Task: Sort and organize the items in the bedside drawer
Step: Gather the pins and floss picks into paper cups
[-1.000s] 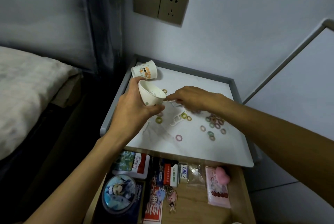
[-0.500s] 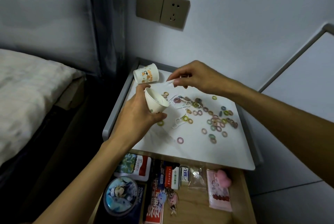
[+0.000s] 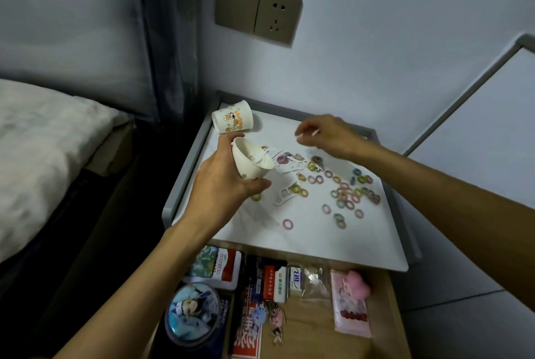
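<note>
- The left hand [image 3: 223,185] gripped a tilted white cup [image 3: 250,163] over the nightstand top [image 3: 318,242].
- The right hand [image 3: 327,135], at 2 o'clock, pinched a thin white pick [image 3: 307,134].
- Coloured rings [image 3: 347,195] lay scattered at 4 o'clock, a printed cup [image 3: 231,120] at 11.
- The open drawer [image 3: 312,329] was at 6 o'clock.

The table [image 3: 304,231] stands right of the bed [image 3: 43,141], against the wall below the socket [image 3: 257,11]. A cup [image 3: 233,120] lies on its side at the table's back left corner. Just before it the left hand [image 3: 223,185] holds a second cup [image 3: 250,161] tilted above the top. Rings [image 3: 347,193] lie scattered across the middle and right, floss picks [image 3: 285,193] to their left. The right hand [image 3: 327,134], pinching a floss pick [image 3: 307,134], hovers over the back. Before the table, the drawer [image 3: 318,326] holds a tin [image 3: 192,312] at left, boxes [image 3: 275,280] in the middle and a packet [image 3: 350,303] at right.
</note>
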